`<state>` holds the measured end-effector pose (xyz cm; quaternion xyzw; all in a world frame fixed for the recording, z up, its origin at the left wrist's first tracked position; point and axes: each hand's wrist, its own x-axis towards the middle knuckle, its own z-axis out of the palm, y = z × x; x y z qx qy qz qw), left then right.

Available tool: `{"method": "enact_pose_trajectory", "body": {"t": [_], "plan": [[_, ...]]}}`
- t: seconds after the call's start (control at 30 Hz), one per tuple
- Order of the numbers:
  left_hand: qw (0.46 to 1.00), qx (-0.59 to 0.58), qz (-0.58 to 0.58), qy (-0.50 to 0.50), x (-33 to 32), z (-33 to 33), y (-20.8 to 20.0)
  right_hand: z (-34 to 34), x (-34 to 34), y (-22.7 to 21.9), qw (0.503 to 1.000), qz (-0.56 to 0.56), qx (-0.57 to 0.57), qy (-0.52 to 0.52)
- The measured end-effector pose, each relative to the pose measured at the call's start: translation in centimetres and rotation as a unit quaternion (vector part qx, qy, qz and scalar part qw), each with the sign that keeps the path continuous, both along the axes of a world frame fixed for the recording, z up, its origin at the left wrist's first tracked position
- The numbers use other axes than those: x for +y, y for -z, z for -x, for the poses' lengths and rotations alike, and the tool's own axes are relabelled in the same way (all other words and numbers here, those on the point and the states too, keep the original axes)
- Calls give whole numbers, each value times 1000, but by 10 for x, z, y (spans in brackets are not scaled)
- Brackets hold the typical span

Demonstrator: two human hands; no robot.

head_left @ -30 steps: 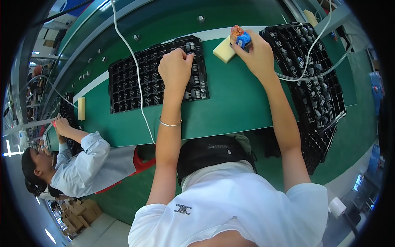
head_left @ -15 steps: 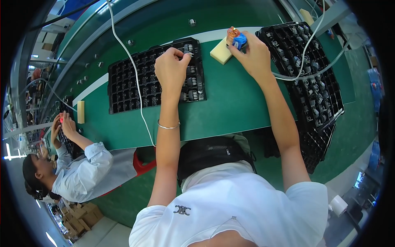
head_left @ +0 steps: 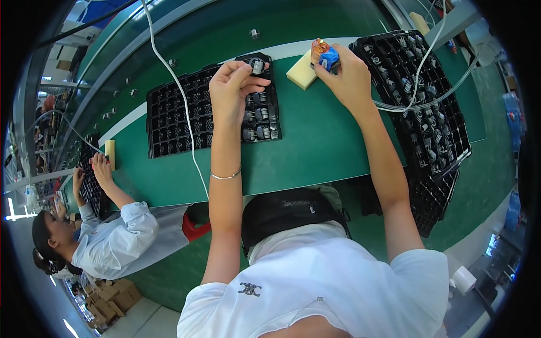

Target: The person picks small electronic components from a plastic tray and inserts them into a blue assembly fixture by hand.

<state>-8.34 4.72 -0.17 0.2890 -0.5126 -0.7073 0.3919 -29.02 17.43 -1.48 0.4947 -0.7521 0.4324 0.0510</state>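
My left hand [head_left: 230,90] hovers over the right end of a black compartment tray [head_left: 174,121]. Its thumb and forefinger are near a small grey-and-black part [head_left: 257,66] at that tray's far right corner, while the other fingers spread apart; I see nothing gripped between them. My right hand [head_left: 350,76] is closed around a small blue-and-orange object [head_left: 326,56], its orange rounded end pointing away from me. Exactly what kind of object it is I cannot make out. Close beside it, a pale yellow foam block [head_left: 301,72] lies on the green bench [head_left: 315,135].
A second black tray [head_left: 431,112] full of small parts stands at the right, crossed by pale tubes. A white cable [head_left: 183,93] hangs over the left tray. Several small parts [head_left: 255,34] lie on the green strip beyond. A co-worker [head_left: 112,242] works at the left.
My left hand has loosened its pinch and shifted slightly left, and its fingers have spread. The right hand stays nearly still with its object. The co-worker's hands have moved.
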Motion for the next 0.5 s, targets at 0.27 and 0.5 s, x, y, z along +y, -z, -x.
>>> {"method": "enact_pose_trajectory", "body": {"t": [0.27, 0.5], "plan": [[990, 88, -85, 72, 2, 3, 7, -1, -1, -2, 1000, 2, -11, -6], [987, 100, -97, 75, 2, 3, 10, 1, -1, -1, 1000, 6, -11, 9]]}}
